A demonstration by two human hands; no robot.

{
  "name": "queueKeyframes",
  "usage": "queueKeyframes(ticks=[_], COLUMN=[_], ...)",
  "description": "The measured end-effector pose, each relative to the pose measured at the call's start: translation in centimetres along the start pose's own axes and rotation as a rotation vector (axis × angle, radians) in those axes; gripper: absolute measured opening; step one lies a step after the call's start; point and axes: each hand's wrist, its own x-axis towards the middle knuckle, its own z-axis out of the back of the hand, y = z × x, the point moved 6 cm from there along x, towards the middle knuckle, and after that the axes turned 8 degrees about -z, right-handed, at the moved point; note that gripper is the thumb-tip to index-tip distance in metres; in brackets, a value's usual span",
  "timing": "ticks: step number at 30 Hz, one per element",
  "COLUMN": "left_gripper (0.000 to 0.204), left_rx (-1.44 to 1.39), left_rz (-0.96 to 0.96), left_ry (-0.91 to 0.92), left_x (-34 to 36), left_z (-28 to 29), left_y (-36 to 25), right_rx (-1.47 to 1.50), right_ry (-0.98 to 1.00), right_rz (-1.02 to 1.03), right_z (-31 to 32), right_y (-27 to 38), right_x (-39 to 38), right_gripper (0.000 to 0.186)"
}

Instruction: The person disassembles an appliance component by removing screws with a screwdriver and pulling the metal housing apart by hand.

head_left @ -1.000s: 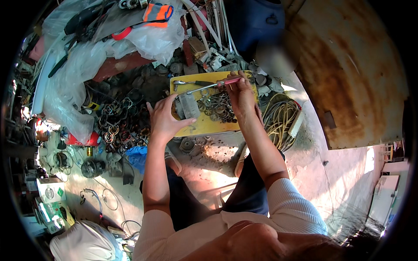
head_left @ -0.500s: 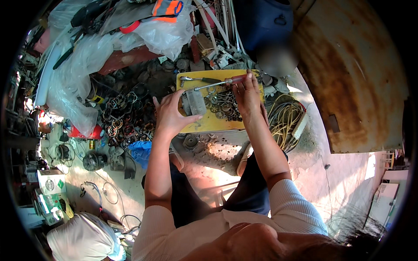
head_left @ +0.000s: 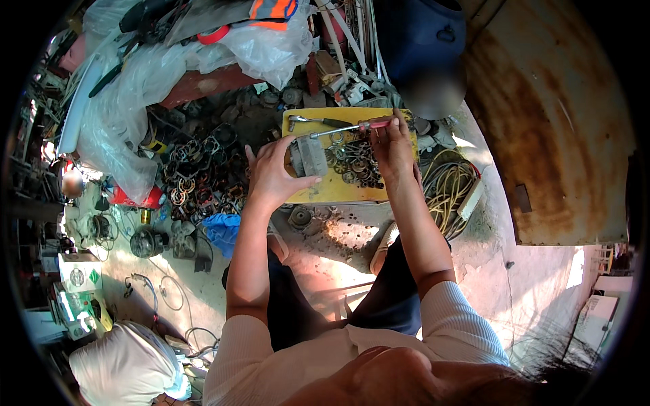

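Observation:
My left hand [head_left: 272, 177] is wrapped round a grey metal block [head_left: 313, 157], fingers at its far left side and thumb along its near edge. The block lies on the left part of a yellow board [head_left: 308, 196]. A screwdriver [head_left: 335, 131] with a red handle is in my right hand [head_left: 394, 150], its long shaft pointing left. The screwdriver's tip meets the block's far upper edge; exact contact is too small to tell. Just beyond the shaft lies a ratchet wrench [head_left: 318, 122] with a dark grip. Loose metal rings and small parts [head_left: 353, 162] are heaped between my hands.
Left of the board is a pile of dark metal parts [head_left: 196, 172], with a blue cloth [head_left: 221, 233] nearer me. Coiled yellow cable [head_left: 443, 186] lies at the right. Beyond stand a blue barrel [head_left: 423, 40] and a rusty metal sheet [head_left: 548, 122]. Plastic sheeting [head_left: 108, 135] hangs at far left.
The whole view has shifted slightly, so things appear a little farther right. Both hands keep nearly the same places on the block and the screwdriver.

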Motion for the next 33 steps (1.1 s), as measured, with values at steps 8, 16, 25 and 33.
queueKeyframes(ticks=[8,16,25,33], left_gripper=[0.095,0.095,0.095,0.096], left_rx=[0.014,0.004,-0.016,-0.001], left_rz=[0.005,-0.003,-0.005,-0.001], left_ry=[0.006,0.002,-0.001,-0.001], left_x=[-0.1,0.1,0.1,-0.2], left_z=[0.2,-0.1,-0.1,0.1], left_y=[0.1,0.2,0.1,0.3], right_rx=[0.004,0.027,0.032,-0.055], right_ry=[-0.08,0.016,0.006,-0.07], right_rz=[-0.077,-0.001,0.005,-0.05], right_z=[-1.1,-0.5,-0.2,-1.1], right_y=[0.2,0.0,-0.3,0.4], right_x=[-1.0,0.0,0.0,-1.0], right_gripper=[0.044,0.047,0.047,0.043])
